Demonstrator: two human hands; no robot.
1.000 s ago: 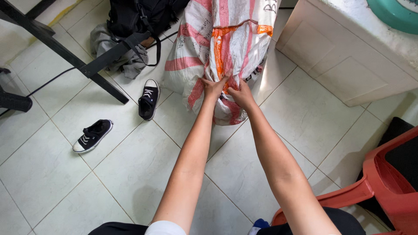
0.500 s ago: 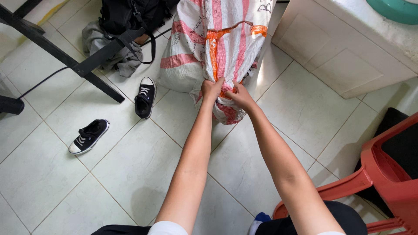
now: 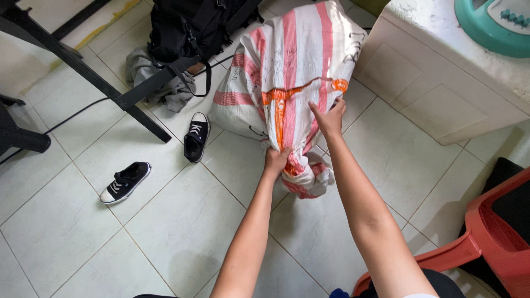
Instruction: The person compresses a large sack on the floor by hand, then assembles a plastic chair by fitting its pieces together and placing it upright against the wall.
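Right hand (image 3: 330, 118) risen up sack (image 3: 287, 94); fingertips hidden

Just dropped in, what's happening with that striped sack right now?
A person is working on a big red-and-white striped sack lying on the tiled floor. The left hand grips its bunched neck, while the right hand pinches the orange tie higher up. Two black sneakers and a black backpack lie to the left, and a red plastic chair stands at the right.
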